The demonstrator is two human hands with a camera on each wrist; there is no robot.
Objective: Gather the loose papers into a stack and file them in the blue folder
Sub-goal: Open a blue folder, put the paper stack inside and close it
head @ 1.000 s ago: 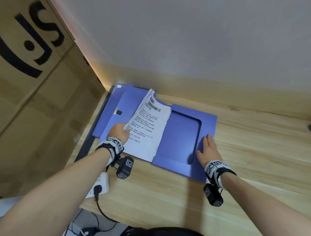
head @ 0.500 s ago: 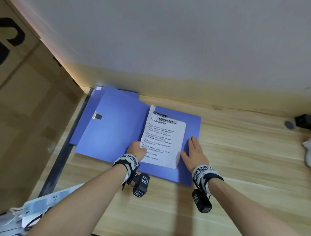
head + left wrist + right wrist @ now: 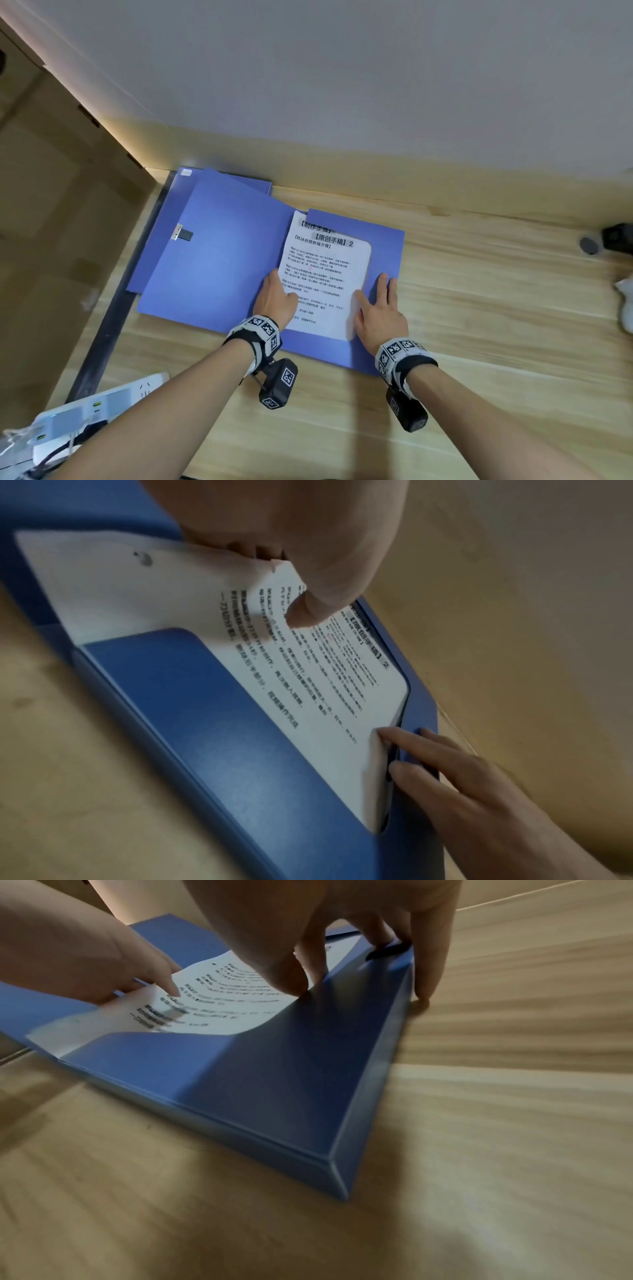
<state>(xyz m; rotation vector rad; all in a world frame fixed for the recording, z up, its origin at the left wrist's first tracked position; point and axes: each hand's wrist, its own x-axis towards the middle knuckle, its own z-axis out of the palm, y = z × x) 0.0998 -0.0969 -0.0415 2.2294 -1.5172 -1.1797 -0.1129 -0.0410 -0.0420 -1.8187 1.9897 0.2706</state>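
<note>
Matt plastic, printed paper, grained wood

The blue plastic folder [image 3: 219, 260] looks smooth and matt; white printed paper sheets [image 3: 325, 274] lie in it, on a pale wood-grain table [image 3: 496, 325].

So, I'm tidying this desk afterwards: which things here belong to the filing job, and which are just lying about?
In the job:
- blue folder, lying open
- stack of papers, tucked in its pocket
- left hand, pinching the stack's edge
- right hand, flat on the pocket

Lying about:
- power strip
- cardboard boxes

Head looks down; wrist views close, low; all share folder [image 3: 219, 260].
</note>
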